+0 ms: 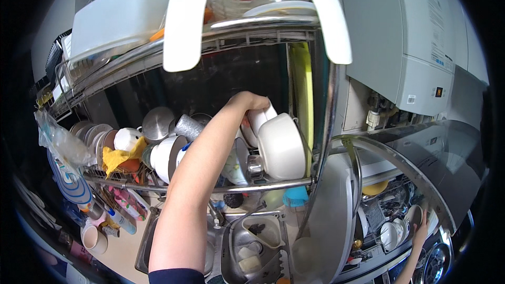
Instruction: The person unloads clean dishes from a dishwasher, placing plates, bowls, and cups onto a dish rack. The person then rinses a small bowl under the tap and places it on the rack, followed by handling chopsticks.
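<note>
My left hand [254, 100] reaches over the lower tier of a metal dish rack and grips a white bowl [269, 115] at its upper edge. The fingertips are hidden behind that bowl. Right beside it a large cream pot-like bowl [283, 148] rests on its side. Far to the lower right, my right hand [421, 227] is at a pulled-out dish drawer [367, 262]. Its thumb and fingers are about the rim of an upright bowl [414, 216]. White patterned bowls [390, 234] stand next to that one.
A chrome rail [268, 186] crosses below my left forearm. Beneath it lies a steel sink [232, 260] with a strainer basket [272, 230]. A green cutting board [303, 102] stands at the rack's right end. A yellow cloth [124, 154] hangs among cups and plates. A curved glass hood [446, 165] overhangs the drawer side.
</note>
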A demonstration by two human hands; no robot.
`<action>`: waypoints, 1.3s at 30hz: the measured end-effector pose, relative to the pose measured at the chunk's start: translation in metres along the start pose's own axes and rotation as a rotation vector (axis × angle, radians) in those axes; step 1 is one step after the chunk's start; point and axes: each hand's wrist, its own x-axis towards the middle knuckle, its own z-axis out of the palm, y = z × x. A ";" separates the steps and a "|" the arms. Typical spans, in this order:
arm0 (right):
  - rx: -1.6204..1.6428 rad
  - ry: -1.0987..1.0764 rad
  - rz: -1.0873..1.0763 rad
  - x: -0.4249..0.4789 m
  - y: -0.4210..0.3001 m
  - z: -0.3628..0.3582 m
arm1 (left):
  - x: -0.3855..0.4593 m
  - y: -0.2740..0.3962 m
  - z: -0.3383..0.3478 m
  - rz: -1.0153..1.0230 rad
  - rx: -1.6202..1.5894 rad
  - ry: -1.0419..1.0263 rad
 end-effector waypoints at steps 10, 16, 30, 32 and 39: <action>-0.097 0.096 -0.064 -0.013 -0.008 0.007 | 0.001 0.023 0.009 0.091 0.247 0.216; -0.092 0.102 -0.062 -0.012 -0.016 0.007 | -0.023 0.021 0.005 0.340 0.667 0.687; -0.099 0.100 -0.074 -0.009 -0.013 0.015 | -0.133 -0.114 -0.029 0.726 -0.677 0.699; -0.103 0.095 -0.080 -0.008 -0.011 0.015 | -0.158 -0.117 -0.018 0.747 -0.735 0.648; -0.103 0.101 -0.084 -0.004 0.001 0.019 | -0.217 -0.114 0.010 0.671 -0.727 0.542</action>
